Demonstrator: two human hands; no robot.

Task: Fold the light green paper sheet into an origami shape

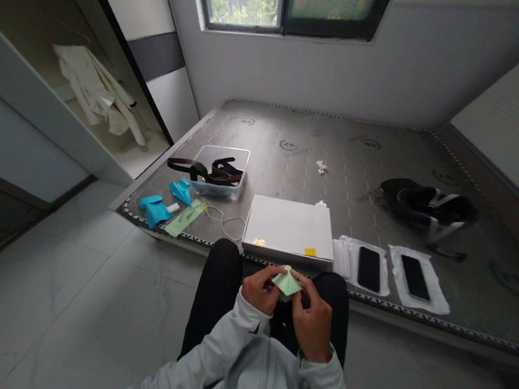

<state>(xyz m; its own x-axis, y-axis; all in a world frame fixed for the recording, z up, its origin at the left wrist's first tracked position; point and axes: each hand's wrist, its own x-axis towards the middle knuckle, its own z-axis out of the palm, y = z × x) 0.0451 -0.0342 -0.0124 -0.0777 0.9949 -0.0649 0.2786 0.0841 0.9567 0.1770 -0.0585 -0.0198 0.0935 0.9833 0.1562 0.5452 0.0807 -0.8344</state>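
Note:
Between both hands, above my lap, is a small light-green folded paper [287,283] with pointed corners and a raised middle peak. My left hand [262,288] pinches its left side, and my right hand [313,315] pinches the right side. Just beyond the hands lies a flat white box [289,228] with a yellow sticker on its front. To its left is a light-green paper strip [186,218], beside blue folded paper pieces [155,210] and another blue folded piece [181,191]. The paper's underside is hidden by my fingers.
A clear plastic bin [218,192] holds dark belts. Two dark phones, one [369,269] near the box and one [415,277] farther right, lie on white wrapping. A black bag [426,205] sits on the right of the grey mattress [292,128]. A white cord runs beside the box.

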